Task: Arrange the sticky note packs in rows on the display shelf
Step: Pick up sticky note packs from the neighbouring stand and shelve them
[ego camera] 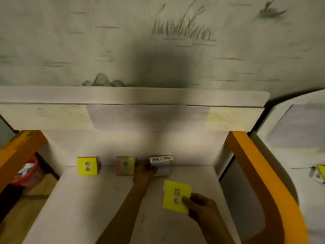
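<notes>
Three sticky note packs stand in a row against the back wall of the white display shelf (pixel 84 199): a yellow pack (pixel 88 166) on the left, a pink and green pack (pixel 125 166) in the middle, and a pale blue pack with a white header card (pixel 162 163) on the right. My left hand (pixel 145 174) reaches to the back and grips the pale blue pack at its left side. My right hand (pixel 200 207) holds a second yellow pack (pixel 175 196) by its lower right corner, above the shelf's front right part.
An orange frame post (pixel 255 173) borders the shelf on the right, another (pixel 15 152) on the left. A red basket (pixel 29 173) with papers sits low at the left. A white upper ledge (pixel 133 117) overhangs the back. More packs (pixel 319 173) lie at the far right edge.
</notes>
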Tool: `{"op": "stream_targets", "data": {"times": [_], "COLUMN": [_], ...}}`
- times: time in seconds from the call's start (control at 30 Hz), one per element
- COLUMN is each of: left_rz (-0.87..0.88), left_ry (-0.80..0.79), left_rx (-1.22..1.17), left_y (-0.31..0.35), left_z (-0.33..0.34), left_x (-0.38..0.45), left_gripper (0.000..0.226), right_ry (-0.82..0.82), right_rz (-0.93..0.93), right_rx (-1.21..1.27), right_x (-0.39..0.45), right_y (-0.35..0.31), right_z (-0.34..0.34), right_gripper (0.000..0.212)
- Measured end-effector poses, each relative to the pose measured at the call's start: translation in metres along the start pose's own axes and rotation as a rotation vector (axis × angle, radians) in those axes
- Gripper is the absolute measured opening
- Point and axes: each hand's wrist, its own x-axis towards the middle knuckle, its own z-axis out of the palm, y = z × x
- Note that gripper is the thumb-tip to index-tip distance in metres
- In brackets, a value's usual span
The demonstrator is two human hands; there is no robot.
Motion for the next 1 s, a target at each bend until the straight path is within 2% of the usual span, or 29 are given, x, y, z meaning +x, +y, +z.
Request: {"op": "stream_targets", "data": {"times": [0.13, 0.27, 0.33, 0.6, 1.0], "left_rz": [-0.003, 0.059, 0.077, 0.076, 0.041], "left_ry": [0.057, 0.114, 0.148, 0.242, 0.326], "left_rx": [0.142, 0.21, 0.246, 0.243, 0.273], "left_y": [-0.03, -0.015, -0.013, -0.009, -0.008], "left_z": [0.009, 0.01, 0.011, 0.018, 0.028], "left_x": [0.02, 0.006, 0.005, 0.002, 0.0], "left_gripper": [0.048, 0.035, 0.038, 0.03, 0.028], "right_ry": [0.079, 0.108, 0.103, 0.167, 0.14], "right_rz": [-0.022, -0.043, -0.056, -0.148, -0.106], "right_rx": [0.016, 0.041, 0.042, -0.064, -0.044], "right_x": [0.002, 0.005, 0.006, 0.004, 0.001], "right_y": [0.003, 0.003, 0.001, 0.002, -0.001], "right_z": [-0.007, -0.008, -0.007, -0.01, -0.008], "right_gripper": [0.024, 0.022, 0.022, 0.016, 0.018]}}
